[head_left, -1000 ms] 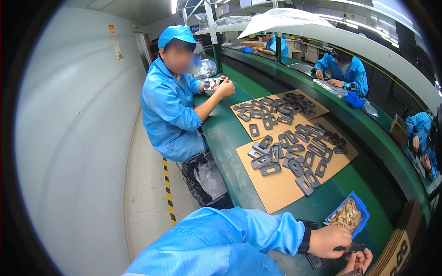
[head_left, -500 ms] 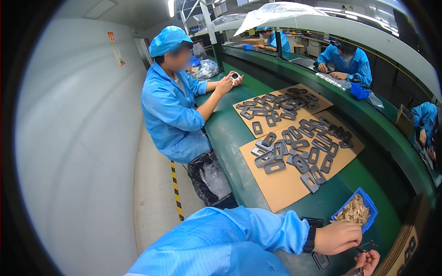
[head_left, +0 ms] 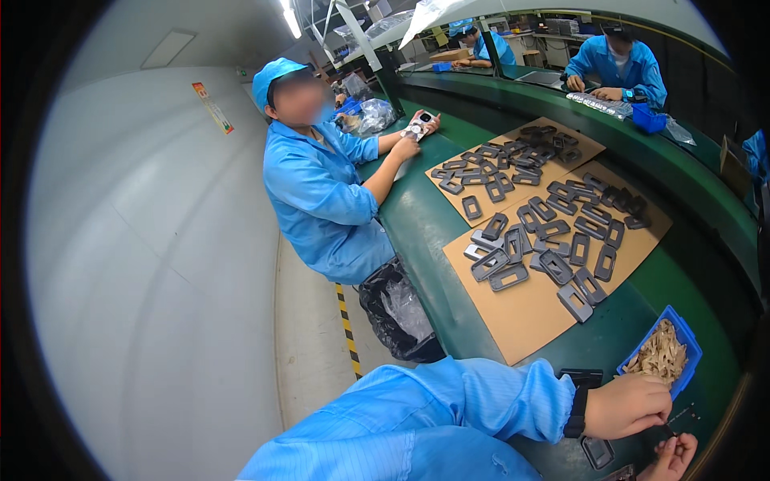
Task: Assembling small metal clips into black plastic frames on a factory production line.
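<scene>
My left hand [head_left: 630, 406], with a dark band at the wrist, pinches a small dark piece whose kind I cannot make out. Close below it, my right hand [head_left: 674, 457] has its fingertips closed at the same piece. Thin dark strands with reddish ends show beside the fingertips. A dark rectangular frame [head_left: 597, 453] lies on the bench just under my left wrist, and another dark piece [head_left: 581, 377] sits by my sleeve. Just beyond my left hand stands a blue bin [head_left: 691, 353] of thin tan strips [head_left: 659, 354].
Several dark grey housings [head_left: 553, 267] with cut-out windows lie on cardboard sheets [head_left: 513, 337] over the green bench [head_left: 409, 232]. At the left, a co-worker [head_left: 321, 176] handles a white device [head_left: 419, 124]. A black-lined bin [head_left: 397, 309] stands below the bench edge. Others work across the divider.
My view has shifted, so the bench sits farther right and lower in the picture. My hands stay together at the small piece. The co-worker's hands have changed position on the white device.
</scene>
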The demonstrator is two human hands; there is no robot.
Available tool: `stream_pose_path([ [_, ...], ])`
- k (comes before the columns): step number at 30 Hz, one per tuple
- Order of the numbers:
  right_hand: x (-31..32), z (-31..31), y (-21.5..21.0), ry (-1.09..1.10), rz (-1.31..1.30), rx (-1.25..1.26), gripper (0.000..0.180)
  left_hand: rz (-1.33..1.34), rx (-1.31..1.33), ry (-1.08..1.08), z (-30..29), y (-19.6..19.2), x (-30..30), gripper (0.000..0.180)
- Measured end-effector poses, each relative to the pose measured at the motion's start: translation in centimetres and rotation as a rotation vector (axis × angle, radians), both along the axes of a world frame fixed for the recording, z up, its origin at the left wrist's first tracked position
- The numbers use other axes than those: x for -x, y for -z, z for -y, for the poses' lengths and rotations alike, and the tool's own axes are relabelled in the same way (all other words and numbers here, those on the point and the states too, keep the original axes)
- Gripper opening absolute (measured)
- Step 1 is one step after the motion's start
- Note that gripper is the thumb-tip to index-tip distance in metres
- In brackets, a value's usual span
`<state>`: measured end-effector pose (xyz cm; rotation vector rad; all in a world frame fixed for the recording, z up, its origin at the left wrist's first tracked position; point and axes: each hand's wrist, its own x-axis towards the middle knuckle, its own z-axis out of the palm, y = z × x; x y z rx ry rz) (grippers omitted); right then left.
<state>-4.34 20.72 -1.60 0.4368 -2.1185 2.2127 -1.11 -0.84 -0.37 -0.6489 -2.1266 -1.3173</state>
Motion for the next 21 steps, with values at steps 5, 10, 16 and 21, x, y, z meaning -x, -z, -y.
stream_pose_path([
  [5, -0.44, -0.25, -0.01, -0.040, -0.004, 0.066, 0.015, 0.012, -0.003, -0.004, -0.09, 0.09, 0.10, 0.011],
  [10, -0.62, -0.29, -0.19, -0.028, -0.027, 0.044, 0.015, -0.004, 0.019, 0.004, -0.10, 0.30, 0.51, 0.011],
  [16, -0.80, -0.31, -0.26, -0.043, -0.032, 0.065, 0.016, 0.047, 0.001, 0.026, -0.09, 0.18, 0.47, 0.013],
  [21, -0.92, -0.26, -0.24, -0.064, -0.026, 0.081, 0.015, 0.057, 0.002, 0.017, -0.33, 0.50, 0.60, 0.014],
])
